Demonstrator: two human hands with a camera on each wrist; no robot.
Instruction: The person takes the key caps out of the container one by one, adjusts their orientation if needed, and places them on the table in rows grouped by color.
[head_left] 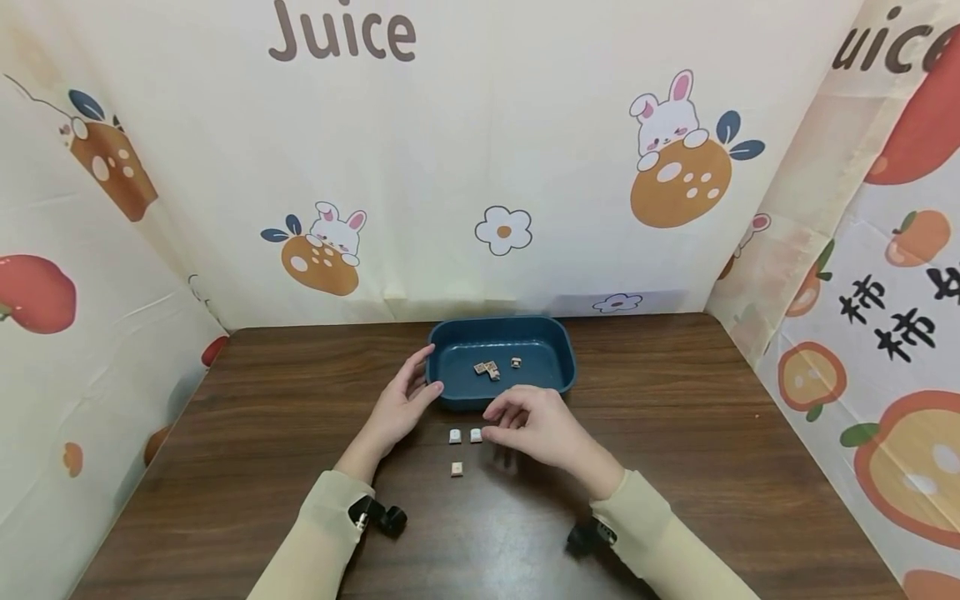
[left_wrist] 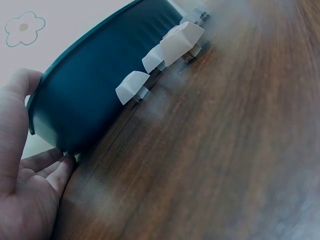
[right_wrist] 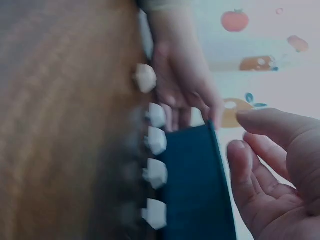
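Note:
My left hand (head_left: pixel 400 406) holds the left end of a blue tray (head_left: pixel 566 350), with the thumb at its rim in the left wrist view. Over the table just in front of the tray, my right hand (head_left: pixel 542 425) has bent fingers. Between its thumb and fingertips (right_wrist: pixel 239 157) nothing shows in the right wrist view. Beside its fingertips stands a white keycap (head_left: pixel 476 435), with another keycap (head_left: pixel 455 436) to the left and a cream keycap (head_left: pixel 457 469) nearer me. More keycaps (right_wrist: pixel 155 214) in the row are hidden behind my right hand in the head view.
Several small brown-and-white pieces (head_left: pixel 492 370) lie inside the tray, one (head_left: pixel 516 362) apart from the others. The tray stands on a brown wooden table (head_left: pixel 660 408), close to a printed cloth backdrop (head_left: pixel 442 167). Cloth also hangs at both sides.

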